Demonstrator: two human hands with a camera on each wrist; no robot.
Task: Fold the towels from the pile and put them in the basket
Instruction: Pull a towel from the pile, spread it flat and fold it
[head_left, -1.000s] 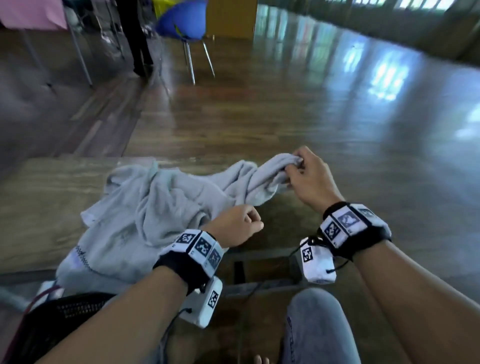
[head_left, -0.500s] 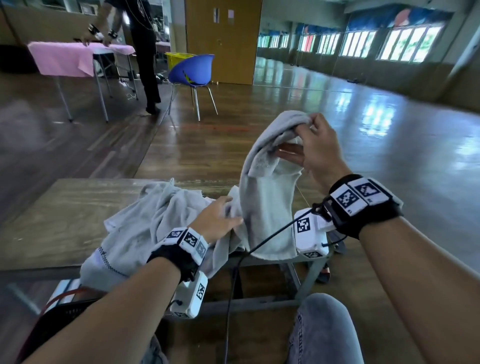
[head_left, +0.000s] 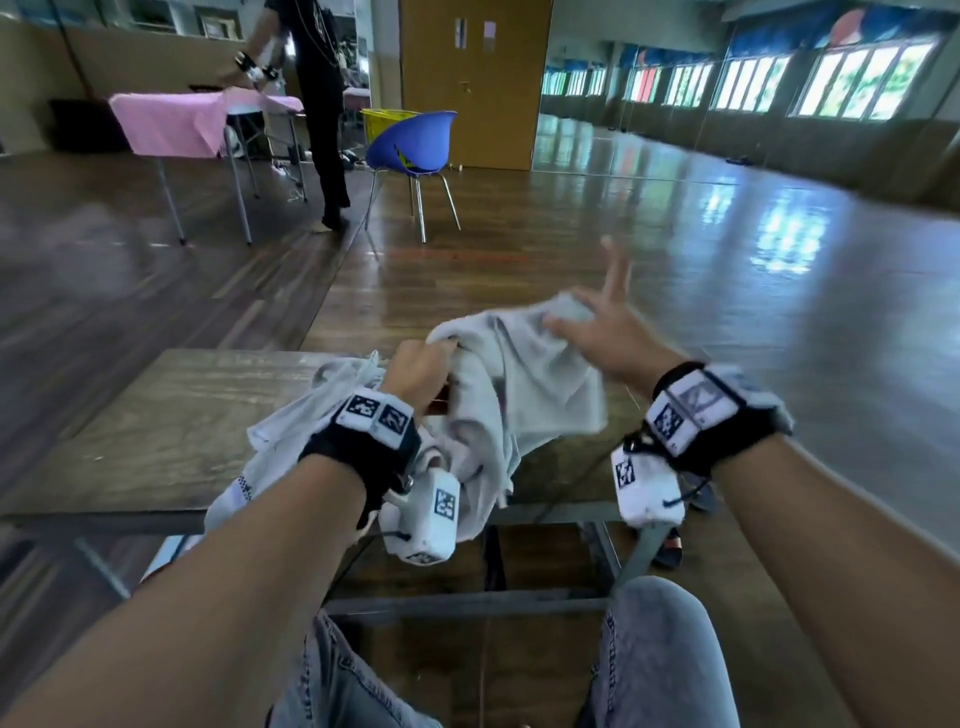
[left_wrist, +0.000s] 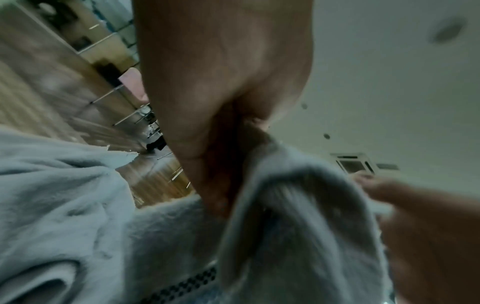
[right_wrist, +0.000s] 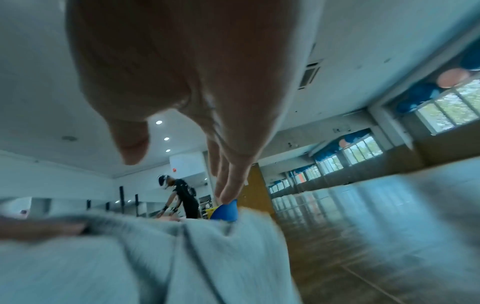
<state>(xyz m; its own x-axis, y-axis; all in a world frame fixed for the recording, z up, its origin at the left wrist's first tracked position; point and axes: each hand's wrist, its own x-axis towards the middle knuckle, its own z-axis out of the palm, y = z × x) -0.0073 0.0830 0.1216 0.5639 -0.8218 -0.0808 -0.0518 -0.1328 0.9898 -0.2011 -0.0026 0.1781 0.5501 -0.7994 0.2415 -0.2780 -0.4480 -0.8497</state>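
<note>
A light grey towel (head_left: 519, 395) hangs in the air over the right end of the wooden table (head_left: 171, 415). My left hand (head_left: 431, 358) grips its upper left edge; in the left wrist view the fingers (left_wrist: 221, 148) curl round a fold of the towel (left_wrist: 298, 205). My right hand (head_left: 597, 312) is at the towel's upper right corner with fingers spread and straight. In the right wrist view the hand (right_wrist: 197, 131) hovers just above the towel (right_wrist: 130, 257) and holds nothing. The crumpled grey towel pile (head_left: 306, 415) lies under my left wrist. No basket is in view.
The table's near edge and metal frame (head_left: 467, 603) stand just in front of my knees (head_left: 654, 654). Further back are a blue chair (head_left: 415, 145), a table under a pink cloth (head_left: 171, 124) with a person (head_left: 317, 104) standing at it, and open wooden floor to the right.
My right hand has let go of the towel's top and spread its fingers, lower than before. My left hand has come up off the pile and taken the towel's edge.
</note>
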